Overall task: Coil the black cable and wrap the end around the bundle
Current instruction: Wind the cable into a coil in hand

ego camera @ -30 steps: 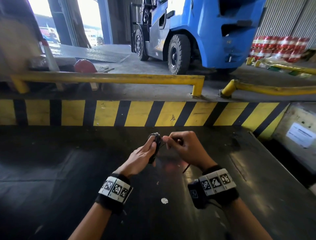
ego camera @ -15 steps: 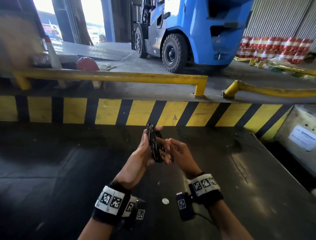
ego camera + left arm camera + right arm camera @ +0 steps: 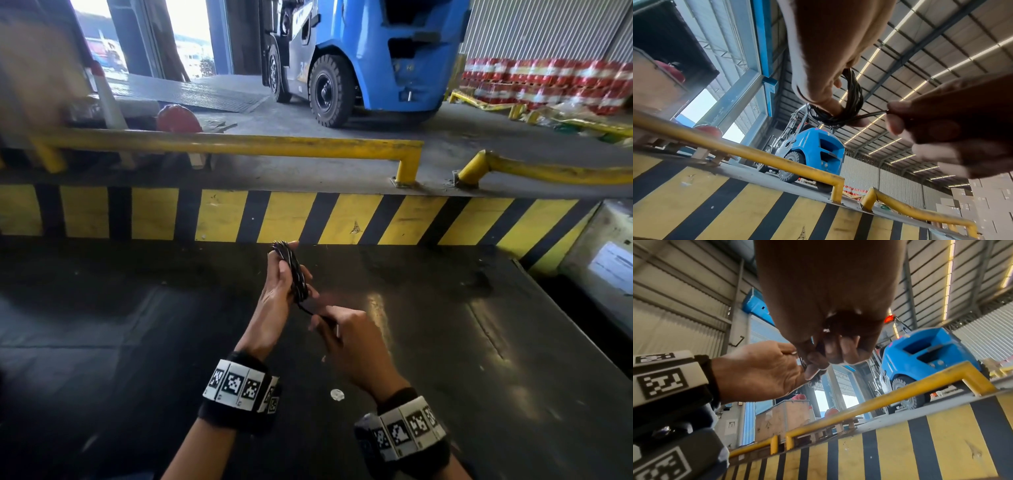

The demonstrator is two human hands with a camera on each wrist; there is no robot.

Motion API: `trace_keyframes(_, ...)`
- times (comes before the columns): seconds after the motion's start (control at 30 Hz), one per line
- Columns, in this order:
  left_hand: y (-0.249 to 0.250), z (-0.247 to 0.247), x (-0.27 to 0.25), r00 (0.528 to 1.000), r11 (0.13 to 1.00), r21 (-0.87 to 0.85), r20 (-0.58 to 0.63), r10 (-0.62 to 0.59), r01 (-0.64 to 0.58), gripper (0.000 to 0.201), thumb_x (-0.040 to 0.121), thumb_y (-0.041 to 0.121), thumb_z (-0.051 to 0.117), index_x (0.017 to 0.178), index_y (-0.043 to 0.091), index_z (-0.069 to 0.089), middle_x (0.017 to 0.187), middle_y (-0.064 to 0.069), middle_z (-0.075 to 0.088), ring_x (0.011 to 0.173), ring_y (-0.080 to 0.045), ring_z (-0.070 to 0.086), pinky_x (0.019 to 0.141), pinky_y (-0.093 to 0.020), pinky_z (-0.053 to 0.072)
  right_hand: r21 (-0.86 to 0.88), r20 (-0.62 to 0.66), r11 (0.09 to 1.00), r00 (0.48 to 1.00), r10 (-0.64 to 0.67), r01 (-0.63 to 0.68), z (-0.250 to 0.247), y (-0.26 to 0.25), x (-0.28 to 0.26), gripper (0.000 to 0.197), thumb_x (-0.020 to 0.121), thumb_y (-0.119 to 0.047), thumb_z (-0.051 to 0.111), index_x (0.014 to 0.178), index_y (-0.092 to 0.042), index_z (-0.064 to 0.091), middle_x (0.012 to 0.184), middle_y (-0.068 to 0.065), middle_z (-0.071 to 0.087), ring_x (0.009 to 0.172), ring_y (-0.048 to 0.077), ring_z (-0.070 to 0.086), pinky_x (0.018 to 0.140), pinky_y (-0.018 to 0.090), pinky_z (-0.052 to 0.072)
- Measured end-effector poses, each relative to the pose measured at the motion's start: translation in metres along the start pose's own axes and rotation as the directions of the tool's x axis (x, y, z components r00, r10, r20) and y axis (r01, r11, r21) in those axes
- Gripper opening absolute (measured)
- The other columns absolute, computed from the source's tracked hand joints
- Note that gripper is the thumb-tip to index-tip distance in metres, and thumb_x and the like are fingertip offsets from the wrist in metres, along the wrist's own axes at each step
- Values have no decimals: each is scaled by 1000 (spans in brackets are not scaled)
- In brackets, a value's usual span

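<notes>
1. Head view: the coiled black cable (image 3: 294,272) was held upright in the left hand (image 3: 277,294), fingers curled round the bundle, above the dark counter (image 3: 137,342).
2. The cable's free end (image 3: 873,114) was pinched taut by the right hand (image 3: 349,339), just beside the coil.
3. A blue forklift (image 3: 370,58) was noted behind the yellow rail (image 3: 239,145).

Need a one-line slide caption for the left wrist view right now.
Left hand grips the coiled black cable while the right hand pinches its loose end.
</notes>
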State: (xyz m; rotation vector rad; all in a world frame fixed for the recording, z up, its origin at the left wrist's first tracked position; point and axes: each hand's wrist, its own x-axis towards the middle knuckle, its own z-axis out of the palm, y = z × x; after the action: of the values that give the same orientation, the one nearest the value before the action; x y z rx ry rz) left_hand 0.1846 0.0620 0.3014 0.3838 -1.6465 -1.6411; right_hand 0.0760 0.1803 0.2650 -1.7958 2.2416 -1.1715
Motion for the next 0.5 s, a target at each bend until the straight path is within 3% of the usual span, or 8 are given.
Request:
trace_keyframes(0.07,-6,-2,-1,999,998,55,8,-33,32,38,109,35,22,143,29,38,103,-19,56,85,-32,63,80,-45,56,-107,-54,993,997,-55,49,-5,-3,-3,28,98,-44,50,88,-25,68,80,-7,68,69,15,64,61,40,53)
trace_keyframes(0.2,-16,1,-11,986,982,156,108,-127,110,37,109,37,24,140,34,45,99,-13,60,87,-22,61,85,-43,53,-205,-93,976,991,-93,73,-17,-10,-7,27,91,-49,56,88,-27,72,76,-7,63,63,12,61,53,29,46)
trace_keyframes(0.3,-20,3,-21,951,965,175,205,-231,196,38,109,39,23,138,37,47,102,-10,63,89,-10,64,76,-24,55,-243,-67,967,993,-94,75,-28,-14,-9,25,86,-50,65,79,-26,67,73,-8,58,60,9,57,52,26,42)
trace_keyframes(0.37,-20,4,-27,924,955,146,252,-287,257,39,109,38,24,140,34,47,108,-6,65,90,-1,67,74,-20,55,-266,-34,961,996,-83,71,-33,-15,-10,28,85,-52,67,76,-25,65,74,-9,57,60,8,56,53,27,44)
trace_keyframes(0.43,-19,7,-32,909,952,133,285,-303,276,39,109,38,25,139,31,48,110,-2,66,87,-2,68,74,-20,54,-267,-22,962,998,-67,59,-36,-14,-11,30,83,-54,69,75,-25,65,73,-11,54,59,7,54,52,23,41)
trace_keyframes(0.5,-19,9,-37,896,950,122,316,-311,287,38,109,39,25,136,27,49,103,-5,67,82,-14,68,72,-21,53,-264,-49,964,998,-41,27,-39,-12,-12,31,77,-55,75,72,-26,62,70,-14,48,59,4,48,51,13,31)
